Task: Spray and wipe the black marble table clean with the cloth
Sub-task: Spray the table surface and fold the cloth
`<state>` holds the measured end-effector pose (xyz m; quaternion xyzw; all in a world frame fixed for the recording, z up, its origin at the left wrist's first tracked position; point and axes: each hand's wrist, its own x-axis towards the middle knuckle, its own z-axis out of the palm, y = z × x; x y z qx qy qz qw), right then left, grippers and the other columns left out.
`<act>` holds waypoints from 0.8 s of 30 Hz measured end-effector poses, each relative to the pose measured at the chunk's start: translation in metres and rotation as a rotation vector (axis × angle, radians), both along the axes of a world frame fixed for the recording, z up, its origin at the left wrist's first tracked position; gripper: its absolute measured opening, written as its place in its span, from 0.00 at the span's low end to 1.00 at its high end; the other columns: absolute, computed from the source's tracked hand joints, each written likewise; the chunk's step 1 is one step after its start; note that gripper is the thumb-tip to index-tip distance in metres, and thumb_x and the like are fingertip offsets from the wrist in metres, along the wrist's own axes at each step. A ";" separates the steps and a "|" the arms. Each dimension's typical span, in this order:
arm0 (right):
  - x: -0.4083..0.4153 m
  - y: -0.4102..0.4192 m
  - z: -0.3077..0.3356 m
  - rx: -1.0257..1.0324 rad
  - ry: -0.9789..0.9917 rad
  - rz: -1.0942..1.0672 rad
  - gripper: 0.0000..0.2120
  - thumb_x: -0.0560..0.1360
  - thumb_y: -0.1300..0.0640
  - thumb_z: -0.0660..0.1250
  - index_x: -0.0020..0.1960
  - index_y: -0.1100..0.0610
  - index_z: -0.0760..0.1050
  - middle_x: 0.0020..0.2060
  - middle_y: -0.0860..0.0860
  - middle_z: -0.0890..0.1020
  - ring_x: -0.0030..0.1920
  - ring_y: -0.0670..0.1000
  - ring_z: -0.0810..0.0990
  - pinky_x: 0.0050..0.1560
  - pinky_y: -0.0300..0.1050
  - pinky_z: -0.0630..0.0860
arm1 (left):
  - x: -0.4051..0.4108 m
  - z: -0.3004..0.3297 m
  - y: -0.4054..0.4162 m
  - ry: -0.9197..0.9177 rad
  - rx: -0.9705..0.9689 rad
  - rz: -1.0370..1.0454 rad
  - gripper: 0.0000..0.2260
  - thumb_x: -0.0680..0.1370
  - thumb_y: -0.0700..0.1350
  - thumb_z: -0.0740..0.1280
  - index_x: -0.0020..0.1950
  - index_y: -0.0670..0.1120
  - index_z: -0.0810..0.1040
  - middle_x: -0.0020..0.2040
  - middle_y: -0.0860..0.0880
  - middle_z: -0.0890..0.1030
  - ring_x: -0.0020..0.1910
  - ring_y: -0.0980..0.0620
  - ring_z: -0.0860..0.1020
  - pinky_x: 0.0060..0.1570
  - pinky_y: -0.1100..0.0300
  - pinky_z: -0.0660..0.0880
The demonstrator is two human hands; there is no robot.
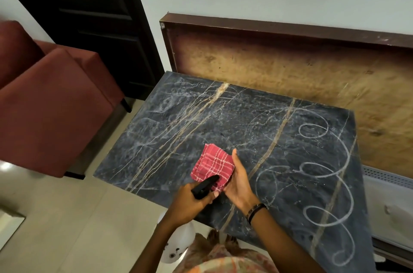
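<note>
The black marble table point(201, 116) with pale and gold veins fills the middle of the view; white chalk loops point(324, 172) run down its right side. My right hand point(238, 181) holds a folded red checked cloth point(212, 165) just above the table's near edge. My left hand point(192, 203) grips a spray bottle by its black trigger head point(204, 185), whose nozzle points at the cloth and almost touches it. The bottle's white body point(176, 248) hangs below my left wrist, partly hidden by my arm.
A dark red armchair point(49, 98) stands left of the table over a pale tiled floor point(67, 217). A worn wooden board point(290, 67) leans on the wall behind the table. A black door point(89, 15) is at the back left. A white perforated unit point(388, 201) sits at the right.
</note>
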<state>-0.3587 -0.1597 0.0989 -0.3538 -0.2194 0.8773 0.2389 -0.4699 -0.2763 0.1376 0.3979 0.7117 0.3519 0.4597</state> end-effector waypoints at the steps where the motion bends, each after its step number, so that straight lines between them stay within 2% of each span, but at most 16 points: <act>1: -0.001 0.002 0.001 -0.001 0.007 0.006 0.30 0.78 0.37 0.55 0.65 0.60 0.74 0.59 0.60 0.80 0.60 0.58 0.79 0.65 0.59 0.71 | 0.002 0.002 0.002 0.007 -0.002 0.046 0.10 0.72 0.52 0.71 0.50 0.50 0.81 0.37 0.52 0.83 0.37 0.59 0.82 0.41 0.64 0.76; 3: -0.002 0.004 0.002 -0.006 0.027 0.021 0.30 0.78 0.37 0.54 0.65 0.60 0.73 0.59 0.61 0.80 0.61 0.59 0.78 0.66 0.60 0.70 | 0.007 0.004 0.005 0.017 0.004 0.150 0.04 0.72 0.48 0.71 0.45 0.51 0.80 0.31 0.56 0.80 0.30 0.62 0.79 0.36 0.67 0.73; 6: -0.005 0.005 0.003 -0.024 0.051 0.034 0.31 0.78 0.37 0.55 0.65 0.61 0.73 0.60 0.61 0.80 0.61 0.59 0.78 0.66 0.60 0.70 | 0.009 0.004 0.007 0.067 -0.003 0.229 0.06 0.72 0.48 0.72 0.37 0.51 0.77 0.24 0.56 0.76 0.24 0.60 0.74 0.29 0.66 0.70; 9: -0.007 0.005 0.002 -0.020 0.040 0.050 0.32 0.77 0.36 0.55 0.65 0.61 0.74 0.60 0.61 0.80 0.61 0.59 0.78 0.67 0.60 0.69 | 0.007 0.004 0.004 0.077 -0.015 0.194 0.05 0.72 0.50 0.71 0.40 0.51 0.78 0.23 0.56 0.76 0.23 0.60 0.72 0.29 0.64 0.69; 12: -0.011 0.003 0.001 -0.003 0.019 0.077 0.32 0.76 0.35 0.56 0.66 0.59 0.73 0.59 0.60 0.80 0.61 0.58 0.79 0.66 0.60 0.71 | 0.004 0.012 0.001 0.024 -0.003 0.109 0.08 0.73 0.49 0.70 0.52 0.52 0.79 0.29 0.57 0.79 0.26 0.64 0.75 0.29 0.71 0.69; 14: -0.017 0.001 0.001 0.000 0.014 0.098 0.32 0.76 0.35 0.55 0.65 0.59 0.74 0.59 0.60 0.81 0.60 0.58 0.79 0.65 0.60 0.71 | -0.001 0.016 0.000 -0.001 0.002 0.109 0.08 0.74 0.47 0.70 0.52 0.52 0.78 0.32 0.55 0.78 0.24 0.65 0.74 0.27 0.72 0.68; 17: -0.028 -0.002 0.002 -0.018 0.028 0.117 0.31 0.77 0.35 0.55 0.61 0.60 0.78 0.57 0.61 0.81 0.58 0.60 0.79 0.69 0.63 0.64 | -0.015 0.016 -0.001 0.036 0.009 0.145 0.11 0.74 0.49 0.69 0.55 0.47 0.79 0.33 0.50 0.79 0.22 0.63 0.73 0.26 0.71 0.68; 19: -0.039 -0.005 0.003 -0.034 0.036 0.123 0.31 0.77 0.36 0.55 0.60 0.60 0.78 0.57 0.61 0.81 0.58 0.60 0.79 0.70 0.63 0.63 | -0.025 0.012 -0.002 0.062 -0.009 0.182 0.10 0.74 0.50 0.69 0.50 0.45 0.80 0.29 0.51 0.76 0.21 0.61 0.72 0.27 0.68 0.67; 21: -0.052 -0.007 0.003 -0.031 0.028 0.121 0.31 0.77 0.36 0.55 0.64 0.61 0.75 0.58 0.61 0.81 0.60 0.59 0.79 0.69 0.60 0.67 | -0.037 0.005 -0.003 0.097 -0.038 0.224 0.11 0.73 0.51 0.70 0.44 0.43 0.79 0.26 0.53 0.73 0.20 0.61 0.70 0.27 0.67 0.66; 24: -0.077 -0.014 0.001 -0.048 0.037 0.101 0.32 0.77 0.37 0.55 0.65 0.62 0.74 0.60 0.61 0.80 0.62 0.60 0.78 0.68 0.59 0.68 | -0.064 -0.003 -0.007 0.085 -0.069 0.256 0.13 0.73 0.52 0.70 0.48 0.42 0.80 0.30 0.49 0.77 0.22 0.61 0.72 0.28 0.67 0.68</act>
